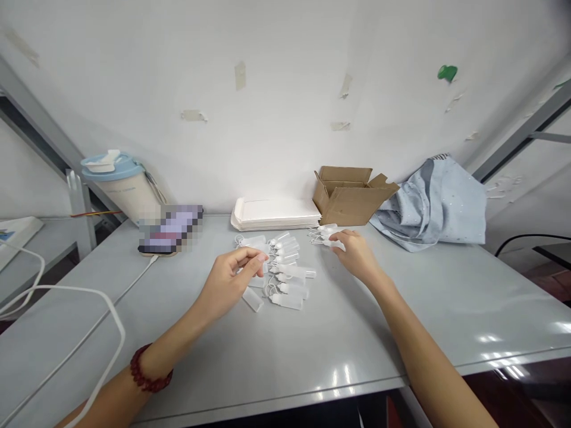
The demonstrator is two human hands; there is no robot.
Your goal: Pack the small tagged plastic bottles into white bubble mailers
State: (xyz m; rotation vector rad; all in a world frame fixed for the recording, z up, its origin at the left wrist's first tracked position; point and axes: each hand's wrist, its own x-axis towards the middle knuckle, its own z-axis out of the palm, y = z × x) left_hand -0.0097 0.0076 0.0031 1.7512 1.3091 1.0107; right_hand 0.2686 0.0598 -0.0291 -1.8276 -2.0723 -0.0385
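Note:
Small translucent plastic bottles [285, 301] with white caps and thin white cord loops lie in rows on the grey table [348, 339]. My left hand [234, 273] is over the left side of this group, its thumb and fingers pressed together. What they hold, if anything, is hidden. Further right, my right hand [354, 252] has thumb and forefinger closed on one capped bottle [331, 243] in a smaller cluster. Another bottle [253, 299] lies tilted below my left hand, apart from the rows.
At the back stand a stack of white flat boxes [276, 215] and an open cardboard box [357, 205]. A light blue cloth [439, 205] lies to the right. A phone [172, 229] with its white cable [116, 303] and a cream tumbler [127, 193] are on the left.

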